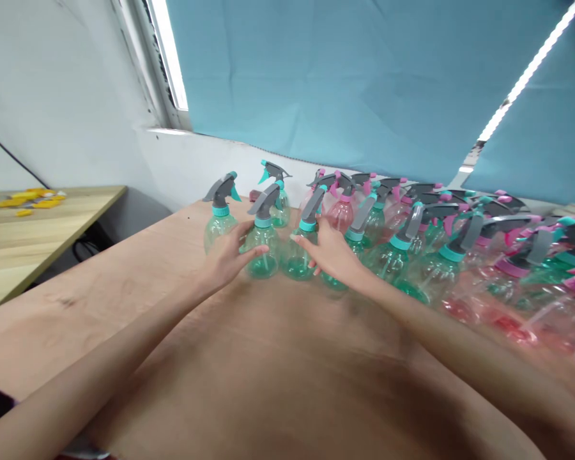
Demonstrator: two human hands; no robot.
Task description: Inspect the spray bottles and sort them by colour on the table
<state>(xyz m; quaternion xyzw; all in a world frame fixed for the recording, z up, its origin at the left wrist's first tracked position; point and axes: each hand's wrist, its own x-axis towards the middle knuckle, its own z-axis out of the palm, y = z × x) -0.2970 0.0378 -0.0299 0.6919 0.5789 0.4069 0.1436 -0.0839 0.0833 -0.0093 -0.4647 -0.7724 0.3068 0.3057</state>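
Note:
My left hand (230,257) is wrapped round the left side of a green spray bottle (262,260), its thumb across the front and its fingertips partly hidden behind. Against the right side of the neighbouring green spray bottle (299,265) is my right hand (334,250), thumb across the bottle's front. Both bottles stand upright on the table, with turquoise collars and grey trigger heads. To the left of my left hand stands another green spray bottle (219,225). One more green spray bottle (281,209) is behind the two in my hands.
Rows of green and pink spray bottles (431,271) cover the right side of the wooden table (249,358). Behind them are a low white wall and a blue window covering (316,83). A second table (43,239) at the left bears yellow pieces (33,198).

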